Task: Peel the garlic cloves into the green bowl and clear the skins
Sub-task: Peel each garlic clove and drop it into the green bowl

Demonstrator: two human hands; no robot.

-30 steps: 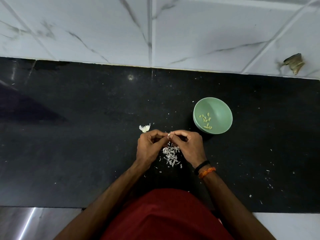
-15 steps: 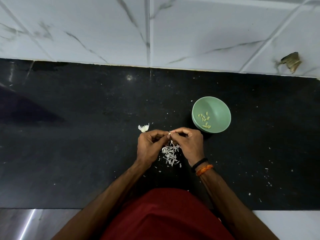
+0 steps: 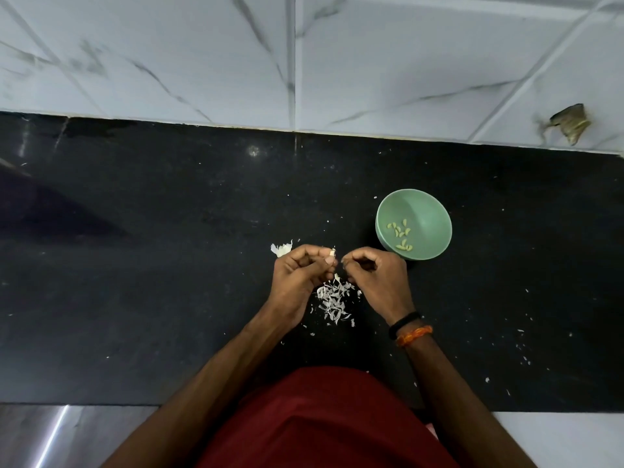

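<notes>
My left hand point(image 3: 297, 278) pinches a small garlic clove point(image 3: 331, 254) at its fingertips over the black counter. A finger's width to its right, my right hand point(image 3: 378, 278) has its fingers curled; whether it holds a bit of skin I cannot tell. Below and between the hands lies a pile of white garlic skins point(image 3: 332, 302). The green bowl point(image 3: 435, 217) stands just right of my right hand with several peeled cloves point(image 3: 400, 234) inside. A piece of unpeeled garlic point(image 3: 281, 248) rests on the counter behind my left hand.
Small skin flakes point(image 3: 521, 346) are scattered over the counter's right side. The black counter point(image 3: 152, 265) meets a white tiled wall point(image 3: 304, 62) at the back, and a brownish scrap point(image 3: 570, 123) sticks to the wall at far right. My red shirt fills the bottom.
The hands, pressed together on the clove earlier, have drawn slightly apart; the clove stays with the left hand. A bit of skin has dropped toward the pile.
</notes>
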